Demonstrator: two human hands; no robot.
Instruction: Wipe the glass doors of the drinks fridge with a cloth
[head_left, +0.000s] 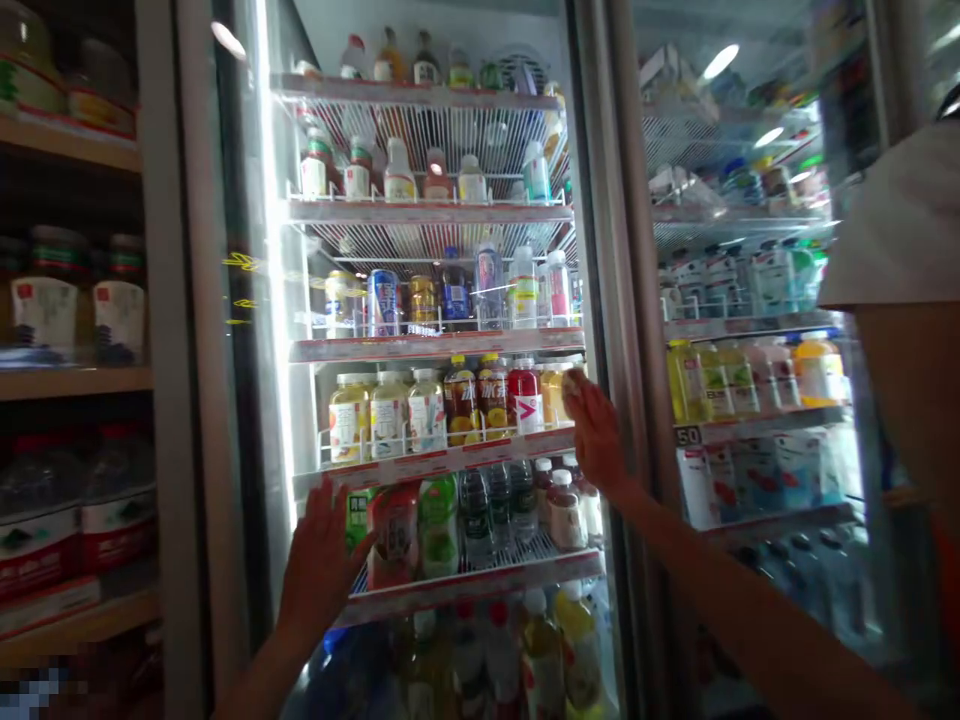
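Observation:
My left hand (321, 550), fingers spread and nothing in it, is raised at the lower left of a lit drinks fridge, in front of the green and red packs (394, 535). My right hand (598, 430) reaches to the fridge's right side, at the height of the shelf with the red bottle (524, 395). Its fingers are closed over a small pale brownish wad (572, 386), perhaps a folded cloth; its kind is unclear. Whether either hand touches glass I cannot tell.
White wire shelves with price rails (435, 347) hold several rows of bottles and cans. A metal door frame (626, 300) parts this fridge from another (720, 433) on the right. Wooden shelves (75, 382) with jars stand left. A person's pale sleeve (900, 225) is at the right edge.

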